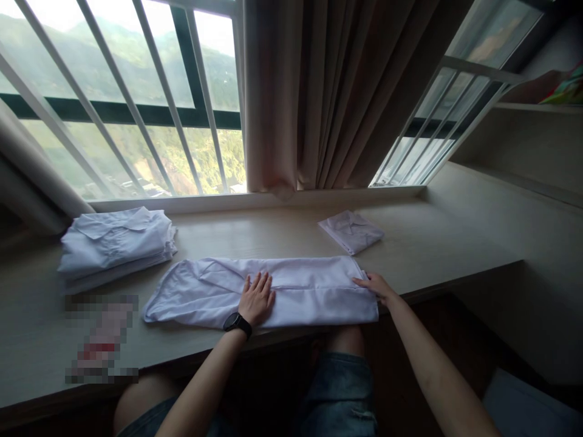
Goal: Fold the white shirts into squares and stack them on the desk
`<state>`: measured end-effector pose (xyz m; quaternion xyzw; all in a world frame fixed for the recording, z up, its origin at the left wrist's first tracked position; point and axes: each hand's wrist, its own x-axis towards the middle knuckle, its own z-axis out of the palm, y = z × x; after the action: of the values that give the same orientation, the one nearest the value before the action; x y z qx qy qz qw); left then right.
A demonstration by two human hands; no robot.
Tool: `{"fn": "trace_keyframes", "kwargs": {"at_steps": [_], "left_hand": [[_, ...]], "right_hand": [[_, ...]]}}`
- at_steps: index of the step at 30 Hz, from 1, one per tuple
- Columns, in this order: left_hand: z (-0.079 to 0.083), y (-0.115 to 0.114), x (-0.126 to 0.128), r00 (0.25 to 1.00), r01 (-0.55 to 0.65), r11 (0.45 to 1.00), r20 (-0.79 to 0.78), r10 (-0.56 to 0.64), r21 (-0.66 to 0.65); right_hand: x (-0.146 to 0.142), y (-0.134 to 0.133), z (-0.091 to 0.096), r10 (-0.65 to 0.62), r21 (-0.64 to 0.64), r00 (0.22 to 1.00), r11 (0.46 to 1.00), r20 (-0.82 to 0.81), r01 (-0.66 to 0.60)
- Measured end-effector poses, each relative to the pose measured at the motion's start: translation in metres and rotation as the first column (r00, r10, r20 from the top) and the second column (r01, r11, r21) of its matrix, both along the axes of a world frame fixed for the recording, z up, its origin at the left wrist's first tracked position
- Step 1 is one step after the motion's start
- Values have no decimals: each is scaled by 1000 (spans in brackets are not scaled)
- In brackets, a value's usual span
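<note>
A white shirt lies folded into a long strip across the front of a pale wooden desk. My left hand, with a black watch on the wrist, rests flat and open on the strip's middle. At the strip's right end my right hand touches the hem, its fingers curled at the cloth's edge; I cannot tell whether they grip it.
A stack of folded white shirts sits at the left of the desk. One small folded shirt lies at the back right. A blurred-out patch is at the front left. Behind are barred windows, a brown curtain and a shelf at right.
</note>
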<state>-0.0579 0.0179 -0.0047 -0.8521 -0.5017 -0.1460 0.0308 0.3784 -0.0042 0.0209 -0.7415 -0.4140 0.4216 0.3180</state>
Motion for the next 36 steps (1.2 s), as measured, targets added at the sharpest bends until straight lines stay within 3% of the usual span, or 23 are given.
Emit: {"fn": "trace_keyframes", "kwargs": {"at_steps": [3, 7, 11, 15, 18, 22, 25, 28, 31, 36], "left_hand": [[10, -6, 10, 1000, 16, 1000, 4, -16, -17], [17, -15, 36, 992, 121, 992, 44, -121, -18], [8, -16, 55, 991, 110, 992, 83, -104, -59], [-1, -15, 58, 991, 101, 991, 99, -92, -86], [-3, -14, 56, 991, 99, 992, 93, -92, -76], [-3, -15, 56, 993, 90, 994, 82, -85, -64], [-4, -15, 56, 995, 71, 996, 76, -67, -54], [-5, -16, 57, 995, -42, 999, 86, 43, -8], [-6, -16, 58, 983, -159, 987, 95, 159, -5], [-7, -17, 59, 980, -168, 983, 93, 175, -77]], "right_hand": [[1, -1, 6, -28, 28, 999, 999, -40, 30], [-6, -3, 19, -23, -99, 984, 995, -174, 5], [-14, -10, 30, 15, -140, 957, 988, -290, -58], [-8, -17, 27, 73, -81, 938, 991, -339, -107], [-2, -18, 16, 134, 18, 972, 991, -192, -133], [-4, -12, 6, 88, 83, 989, 992, 123, -98], [-7, -8, 12, 60, 135, 981, 987, 183, -86], [-11, -2, 37, 60, 183, 979, 978, 196, -96], [-25, 6, 77, 121, 227, 975, 960, 187, -162], [-95, 29, 148, 228, 333, 932, 888, 283, -318]]}}
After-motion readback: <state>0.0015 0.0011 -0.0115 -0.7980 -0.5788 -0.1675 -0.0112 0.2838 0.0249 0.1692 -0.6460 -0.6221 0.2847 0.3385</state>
